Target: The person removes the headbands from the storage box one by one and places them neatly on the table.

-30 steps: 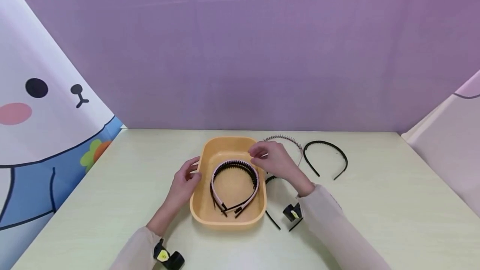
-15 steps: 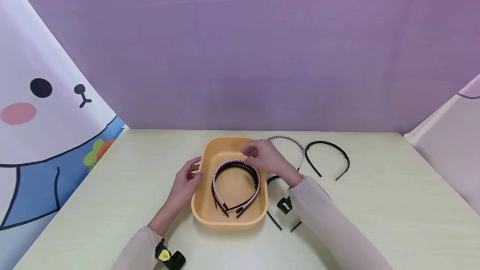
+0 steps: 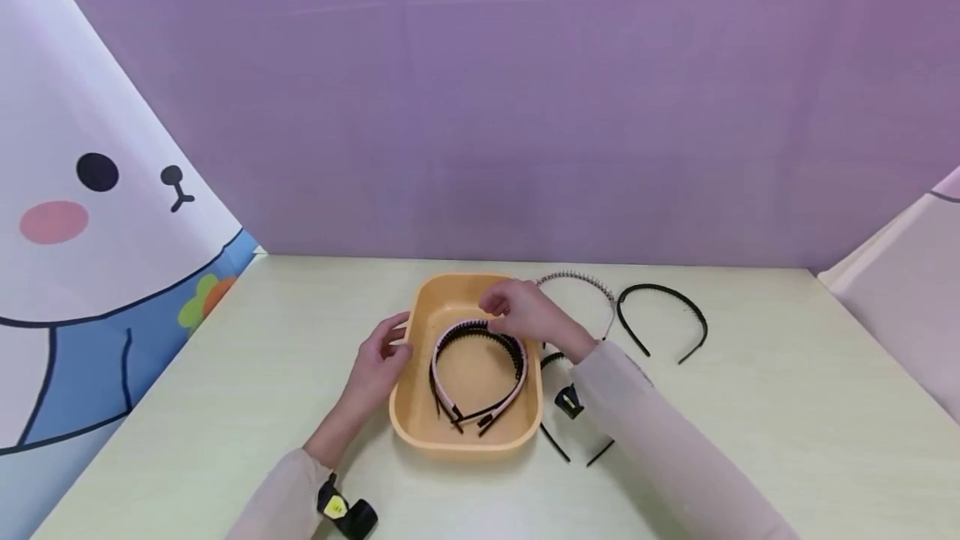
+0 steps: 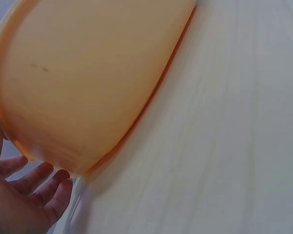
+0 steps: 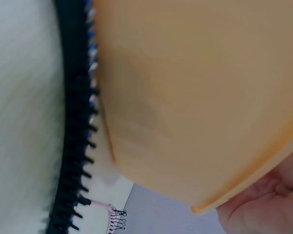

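Note:
A yellow-orange plastic tray (image 3: 401, 407) stands on the table with several headbands inside, among them a pale pink headband (image 3: 440, 386) and toothed black ones. My left hand (image 3: 377, 363) holds the tray's left wall. In the left wrist view its fingers (image 4: 41, 178) curl against the tray's edge. My right hand (image 3: 525, 309) reaches over the tray's right rim, its fingertips bent close to the top of the headbands. What lies between them is hidden; the right wrist view shows only the tray's outer wall (image 5: 195, 97) and part of this hand.
Right of the tray lie a toothed black headband (image 3: 558, 445), partly under my right forearm, a pink spiky headband (image 3: 585, 277) and a black headband (image 3: 663, 288). A purple backdrop (image 3: 525, 107) rises behind the table (image 3: 750, 440).
My right hand has moved left, from the tray's right rim to over the headbands, then almost stopped. My left hand stays at the tray. The whole view has shifted slightly.

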`<state>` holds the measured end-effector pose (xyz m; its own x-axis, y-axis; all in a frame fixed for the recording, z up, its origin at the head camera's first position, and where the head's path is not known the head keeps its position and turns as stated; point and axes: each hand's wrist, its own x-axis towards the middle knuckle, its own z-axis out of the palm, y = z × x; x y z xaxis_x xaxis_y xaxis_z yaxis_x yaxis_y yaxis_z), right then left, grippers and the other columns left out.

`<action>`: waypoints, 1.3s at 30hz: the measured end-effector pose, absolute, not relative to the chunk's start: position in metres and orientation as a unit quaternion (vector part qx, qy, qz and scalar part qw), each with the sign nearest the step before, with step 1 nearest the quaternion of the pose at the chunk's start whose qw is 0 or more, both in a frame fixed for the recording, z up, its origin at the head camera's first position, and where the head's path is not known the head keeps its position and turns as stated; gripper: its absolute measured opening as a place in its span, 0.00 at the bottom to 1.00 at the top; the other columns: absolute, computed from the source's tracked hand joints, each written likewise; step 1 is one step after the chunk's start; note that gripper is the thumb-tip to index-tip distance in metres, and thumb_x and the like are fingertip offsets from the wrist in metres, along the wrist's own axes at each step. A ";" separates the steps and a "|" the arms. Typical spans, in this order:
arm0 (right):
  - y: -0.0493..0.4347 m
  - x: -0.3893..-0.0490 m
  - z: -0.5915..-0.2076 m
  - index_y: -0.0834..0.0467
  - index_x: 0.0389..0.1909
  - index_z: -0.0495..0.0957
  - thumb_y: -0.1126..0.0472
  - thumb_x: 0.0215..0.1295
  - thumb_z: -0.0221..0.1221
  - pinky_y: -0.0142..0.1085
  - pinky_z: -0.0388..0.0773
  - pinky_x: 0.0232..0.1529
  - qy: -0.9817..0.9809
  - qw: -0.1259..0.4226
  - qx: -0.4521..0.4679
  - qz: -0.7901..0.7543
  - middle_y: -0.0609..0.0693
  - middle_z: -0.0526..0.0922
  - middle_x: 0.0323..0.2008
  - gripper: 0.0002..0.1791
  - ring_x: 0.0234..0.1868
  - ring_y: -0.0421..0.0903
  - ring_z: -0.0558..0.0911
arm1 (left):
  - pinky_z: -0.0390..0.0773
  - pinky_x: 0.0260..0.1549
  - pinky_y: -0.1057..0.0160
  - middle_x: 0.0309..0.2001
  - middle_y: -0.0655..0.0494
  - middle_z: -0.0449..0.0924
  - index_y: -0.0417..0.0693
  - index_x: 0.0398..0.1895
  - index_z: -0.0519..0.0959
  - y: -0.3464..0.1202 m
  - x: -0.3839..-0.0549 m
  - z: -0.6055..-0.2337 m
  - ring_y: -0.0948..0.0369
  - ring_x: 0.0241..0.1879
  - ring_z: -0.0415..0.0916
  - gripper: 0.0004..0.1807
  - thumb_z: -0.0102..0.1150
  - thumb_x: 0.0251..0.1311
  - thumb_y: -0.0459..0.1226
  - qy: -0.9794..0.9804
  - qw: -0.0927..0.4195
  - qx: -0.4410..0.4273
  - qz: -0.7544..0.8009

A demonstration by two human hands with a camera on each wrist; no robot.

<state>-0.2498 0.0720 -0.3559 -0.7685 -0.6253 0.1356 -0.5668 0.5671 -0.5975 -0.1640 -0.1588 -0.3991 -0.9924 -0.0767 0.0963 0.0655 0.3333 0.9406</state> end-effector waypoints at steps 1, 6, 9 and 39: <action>0.072 -0.251 -0.356 0.65 0.45 0.80 0.68 0.55 0.63 0.39 0.79 0.47 0.885 0.046 -0.339 -0.315 0.56 0.84 0.41 0.15 0.43 0.50 0.83 | 0.75 0.43 0.69 0.57 0.34 0.74 0.40 0.66 0.66 -0.159 -0.164 -0.399 0.46 0.51 0.75 0.27 0.47 0.61 0.28 -0.814 0.062 0.003 -0.577; 0.071 -0.255 -0.360 0.65 0.44 0.80 0.68 0.56 0.62 0.38 0.79 0.46 0.883 0.047 -0.359 -0.297 0.56 0.84 0.40 0.14 0.42 0.50 0.82 | 0.75 0.42 0.68 0.56 0.34 0.74 0.40 0.66 0.66 -0.158 -0.162 -0.398 0.47 0.50 0.75 0.27 0.47 0.61 0.29 -0.815 0.060 0.006 -0.576; 0.071 -0.258 -0.361 0.66 0.44 0.80 0.68 0.56 0.62 0.37 0.79 0.45 0.882 0.038 -0.375 -0.284 0.56 0.84 0.40 0.14 0.42 0.50 0.83 | 0.76 0.43 0.67 0.57 0.34 0.74 0.40 0.66 0.66 -0.158 -0.162 -0.398 0.47 0.50 0.75 0.27 0.47 0.61 0.29 -0.814 0.061 0.006 -0.578; 0.061 -0.252 -0.374 0.55 0.31 0.85 0.64 0.54 0.62 0.34 0.78 0.34 0.910 -0.089 -0.340 -0.219 0.47 0.86 0.29 0.05 0.31 0.42 0.83 | 0.74 0.41 0.72 0.57 0.35 0.73 0.42 0.66 0.65 -0.159 -0.165 -0.398 0.47 0.51 0.74 0.26 0.46 0.62 0.29 -0.816 0.053 0.001 -0.576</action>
<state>-0.2520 0.0607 -0.3736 -0.7524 -0.5810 0.3104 -0.6586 0.6726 -0.3375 -0.1648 -0.1591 -0.3983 -0.9945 -0.0615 0.0851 0.0597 0.3357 0.9401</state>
